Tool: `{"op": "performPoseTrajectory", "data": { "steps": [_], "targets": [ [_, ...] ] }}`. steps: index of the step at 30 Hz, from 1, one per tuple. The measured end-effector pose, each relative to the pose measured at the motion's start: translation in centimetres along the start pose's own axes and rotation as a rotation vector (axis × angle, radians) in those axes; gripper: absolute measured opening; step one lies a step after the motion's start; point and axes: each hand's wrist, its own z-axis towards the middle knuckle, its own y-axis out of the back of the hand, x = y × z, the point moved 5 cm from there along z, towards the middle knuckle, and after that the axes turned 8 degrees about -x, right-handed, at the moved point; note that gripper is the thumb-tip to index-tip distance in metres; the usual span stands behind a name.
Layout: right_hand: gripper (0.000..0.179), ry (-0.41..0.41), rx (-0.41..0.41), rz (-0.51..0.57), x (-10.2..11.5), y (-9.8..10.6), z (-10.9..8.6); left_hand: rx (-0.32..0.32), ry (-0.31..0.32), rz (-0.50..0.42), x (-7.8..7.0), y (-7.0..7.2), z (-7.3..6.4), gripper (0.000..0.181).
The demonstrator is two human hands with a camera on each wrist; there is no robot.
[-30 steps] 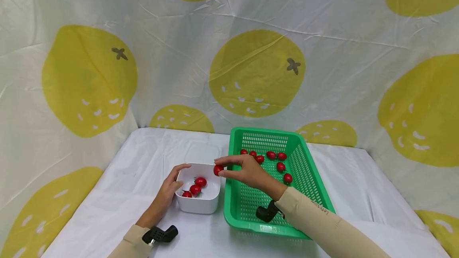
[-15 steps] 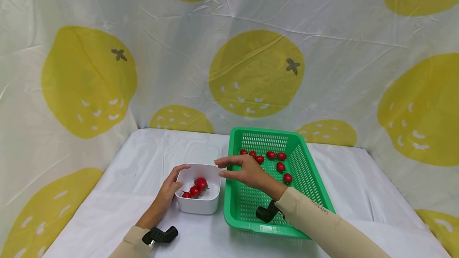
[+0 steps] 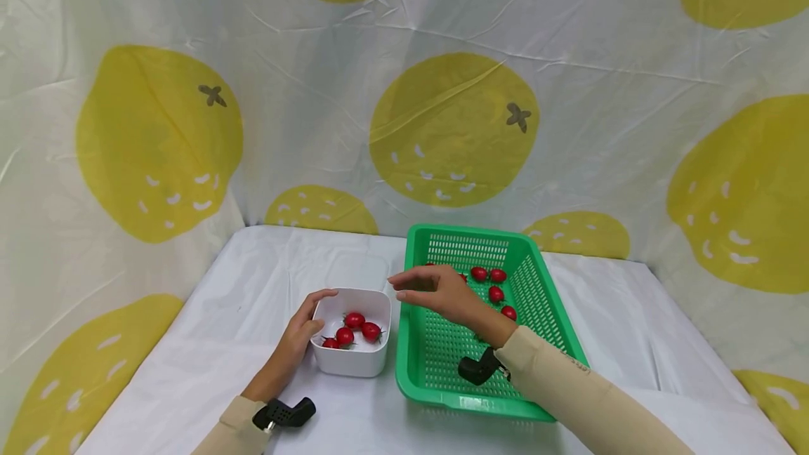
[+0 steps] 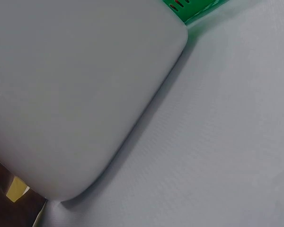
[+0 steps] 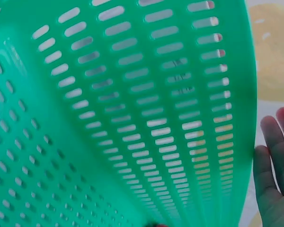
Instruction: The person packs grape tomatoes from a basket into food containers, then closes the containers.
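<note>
Tomatoes (image 3: pixel 344 336) at the frame's lower centre, four in white box (image 3: pixel 350 364), others in green basket (image 3: pixel 442 357) to the right. Gripping box's left rim with left hand (image 3: pixel 298 331), with right hand (image 3: pixel 442 293) released at basket's edge.

Your left sleeve (image 3: pixel 230 430) is beige; your right sleeve (image 3: pixel 588 388) matches and bears small dark lettering (image 3: pixel 576 364), too blurred to read. Each cuff carries a black, bent housing: left wrist camera (image 3: pixel 289 413), right wrist camera (image 3: pixel 477 368), both with silvery fittings. Your left hand (image 3: pixel 302 326) and right hand (image 3: pixel 450 293) are bare.
</note>
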Motion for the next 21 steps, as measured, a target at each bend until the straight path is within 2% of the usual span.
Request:
{"op": "performPoseTrajectory", "data": {
  "steps": [8, 18, 21],
  "targets": [
    [0.03, -0.037, 0.0, 0.022, -1.0, 2.2, -0.6, 0.005, -0.01, -0.002, -0.2, 0.0, -0.1, 0.053],
    [0.037, -0.147, -0.059, -0.009, -2.9, 4.4, -0.5, 0.003, -0.014, 0.004, -0.2, -0.1, -0.1, 0.055],
    [0.035, -0.149, -0.078, -0.033, -3.3, 4.9, -0.3, 0.004, -0.009, 0.006, -0.2, -0.1, 0.0, 0.055]
  ]
}}
